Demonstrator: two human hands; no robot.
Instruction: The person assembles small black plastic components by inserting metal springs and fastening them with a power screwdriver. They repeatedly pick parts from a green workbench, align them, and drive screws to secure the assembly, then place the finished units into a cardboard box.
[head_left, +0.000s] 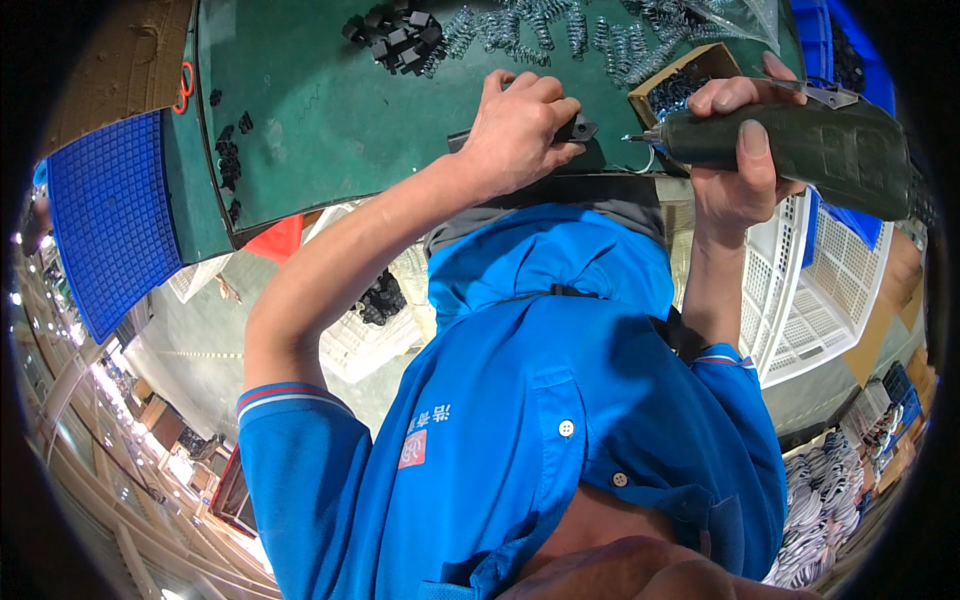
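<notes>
My left hand [520, 132] is closed around a dark, block-like part [577, 130], pressing it down near the front edge of the green table [330, 130]. The fingers cover most of that part; its end with a small hole sticks out on the right. My right hand [745, 165] grips a dark green electric screwdriver [800, 150] lying nearly level. Its bit [640, 137] points left at the part, with a short gap between them. Whether a screw sits on the tip is too small to tell.
Black blocks [400, 40] and metal springs [545, 25] lie in heaps at the back. A small cardboard box [715, 58] of screws stands behind the screwdriver. Small black pieces [228, 160] and red-handled scissors [184, 88] lie left; white baskets [830, 290] stand low right.
</notes>
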